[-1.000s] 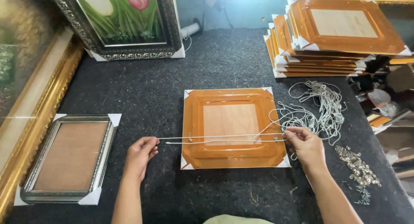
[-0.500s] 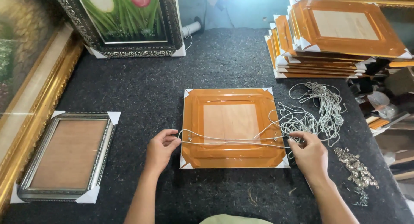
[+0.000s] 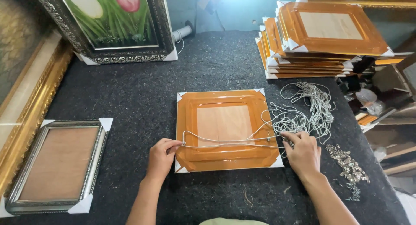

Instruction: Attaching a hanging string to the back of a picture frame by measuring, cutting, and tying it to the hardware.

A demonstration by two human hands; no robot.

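An orange picture frame (image 3: 225, 99) lies face down on the dark felt table, with white protectors on its corners. My left hand (image 3: 161, 158) pinches a loop of white cord (image 3: 229, 141) at the frame's lower left edge. At the frame's lower right edge my right hand (image 3: 303, 152) holds the other end of the same cord. The cord runs across the frame's back between my two hands and trails into a tangled pile of cords (image 3: 310, 106) to the right.
A silver frame (image 3: 93, 164) lies face down at the left. A stack of orange frames (image 3: 320, 38) stands at the back right. A flower painting (image 3: 115, 21) leans at the back left, a gilt frame (image 3: 30, 103) along the left edge. Small metal hooks (image 3: 349, 166) lie at the right.
My left hand moved right from off the frame to its lower left edge. The cord, stretched taut before, now hangs looser across the frame. My right hand stayed about where it was.
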